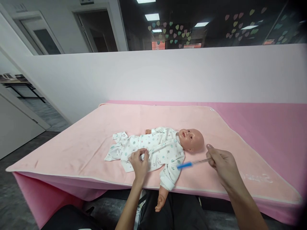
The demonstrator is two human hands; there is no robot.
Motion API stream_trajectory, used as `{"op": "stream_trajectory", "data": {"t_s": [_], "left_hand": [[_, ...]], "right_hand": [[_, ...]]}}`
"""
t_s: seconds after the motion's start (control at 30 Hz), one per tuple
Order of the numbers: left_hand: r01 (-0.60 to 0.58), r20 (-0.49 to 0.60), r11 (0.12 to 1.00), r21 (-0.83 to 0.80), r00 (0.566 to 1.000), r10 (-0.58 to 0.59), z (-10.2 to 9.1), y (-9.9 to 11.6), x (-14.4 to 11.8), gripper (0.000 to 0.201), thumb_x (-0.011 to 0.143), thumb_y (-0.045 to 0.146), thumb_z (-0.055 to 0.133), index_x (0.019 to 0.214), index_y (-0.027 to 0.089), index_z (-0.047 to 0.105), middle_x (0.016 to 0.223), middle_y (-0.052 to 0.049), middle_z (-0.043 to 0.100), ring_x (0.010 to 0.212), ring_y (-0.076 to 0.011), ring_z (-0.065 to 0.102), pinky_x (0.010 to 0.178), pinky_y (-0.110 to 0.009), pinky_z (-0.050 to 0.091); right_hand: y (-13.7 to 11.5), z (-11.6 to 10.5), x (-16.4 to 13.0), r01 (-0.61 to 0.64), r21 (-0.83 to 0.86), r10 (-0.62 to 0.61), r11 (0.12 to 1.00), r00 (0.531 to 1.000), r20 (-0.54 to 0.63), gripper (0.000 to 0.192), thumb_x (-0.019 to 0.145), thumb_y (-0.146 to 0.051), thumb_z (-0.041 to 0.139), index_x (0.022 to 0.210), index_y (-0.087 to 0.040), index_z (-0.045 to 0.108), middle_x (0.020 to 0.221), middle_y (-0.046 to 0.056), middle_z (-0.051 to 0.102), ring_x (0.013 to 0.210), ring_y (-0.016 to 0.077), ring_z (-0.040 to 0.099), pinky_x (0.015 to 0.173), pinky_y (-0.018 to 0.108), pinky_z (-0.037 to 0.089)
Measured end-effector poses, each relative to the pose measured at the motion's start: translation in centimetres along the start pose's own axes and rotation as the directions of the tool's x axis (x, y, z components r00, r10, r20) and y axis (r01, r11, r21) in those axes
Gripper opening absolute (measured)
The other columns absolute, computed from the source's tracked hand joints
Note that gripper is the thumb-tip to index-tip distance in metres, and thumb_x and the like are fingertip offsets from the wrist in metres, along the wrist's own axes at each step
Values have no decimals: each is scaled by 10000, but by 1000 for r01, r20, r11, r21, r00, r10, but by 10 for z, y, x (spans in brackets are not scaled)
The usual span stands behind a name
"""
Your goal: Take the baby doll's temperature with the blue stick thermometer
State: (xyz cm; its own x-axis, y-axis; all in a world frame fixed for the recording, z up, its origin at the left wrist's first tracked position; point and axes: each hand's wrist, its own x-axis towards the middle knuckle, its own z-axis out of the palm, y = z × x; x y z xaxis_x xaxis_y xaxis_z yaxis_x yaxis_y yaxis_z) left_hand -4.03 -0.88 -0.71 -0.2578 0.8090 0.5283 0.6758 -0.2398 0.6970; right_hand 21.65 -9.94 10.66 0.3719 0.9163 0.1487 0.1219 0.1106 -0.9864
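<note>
A baby doll lies on its back, head to the right, in a white patterned baby outfit with small buttons. One bare doll hand hangs past the table's front edge. My left hand rests at the near side of the outfit around the waist, thumb and fingers closed on the cloth. Between the thumb and fingers of my right hand, beside the doll's head, is a thin stick with a blue end. It points left above the doll's near sleeve; motion blur hides its exact kind.
Under the doll spreads a peach-coloured blanket with a pale border, over a pink tablecloth. A low white wall stands behind the table. At bottom left is a black chair or bag, partly cut off.
</note>
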Motion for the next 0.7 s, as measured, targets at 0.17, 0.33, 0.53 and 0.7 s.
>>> {"op": "stream_trajectory", "data": {"t_s": [0.17, 0.33, 0.53, 0.7], "left_hand": [[1, 1, 1000, -2, 1000, -1, 0, 1, 0, 132, 822, 297, 495, 815, 228, 607, 777, -9, 636, 807, -202, 524, 813, -356, 298], [6, 0, 1000, 3, 1000, -6, 0, 0, 0, 129, 822, 294, 497, 815, 225, 607, 776, -9, 636, 813, -201, 521, 811, -356, 299], [6, 1, 1000, -3, 1000, -6, 0, 1, 0, 138, 821, 302, 499, 821, 219, 609, 784, -10, 637, 818, -196, 522, 819, -355, 298], [17, 3, 1000, 0, 1000, -17, 0, 1, 0, 151, 816, 304, 499, 824, 209, 616, 775, -11, 635, 810, -193, 521, 815, -347, 301]], "right_hand": [[2, 2, -2, 17, -24, -18, 1000, 999, -42, 526, 792, -524, 549, 454, -180, 338, 456, -37, 268, 434, 66, 257, 418, 236, 218], [3, -2, -2, -7, -39, 7, 999, 1000, -11, 529, 801, -523, 538, 451, -178, 343, 447, -36, 266, 433, 65, 250, 415, 235, 199], [3, -3, 2, -48, -57, 55, 997, 990, 130, 552, 803, -567, 503, 446, -178, 344, 439, -45, 253, 419, 56, 225, 406, 227, 188], [4, 0, 8, -58, -87, 73, 995, 981, 180, 569, 770, -630, 497, 455, -177, 355, 436, -50, 271, 417, 55, 231, 407, 214, 197]]}}
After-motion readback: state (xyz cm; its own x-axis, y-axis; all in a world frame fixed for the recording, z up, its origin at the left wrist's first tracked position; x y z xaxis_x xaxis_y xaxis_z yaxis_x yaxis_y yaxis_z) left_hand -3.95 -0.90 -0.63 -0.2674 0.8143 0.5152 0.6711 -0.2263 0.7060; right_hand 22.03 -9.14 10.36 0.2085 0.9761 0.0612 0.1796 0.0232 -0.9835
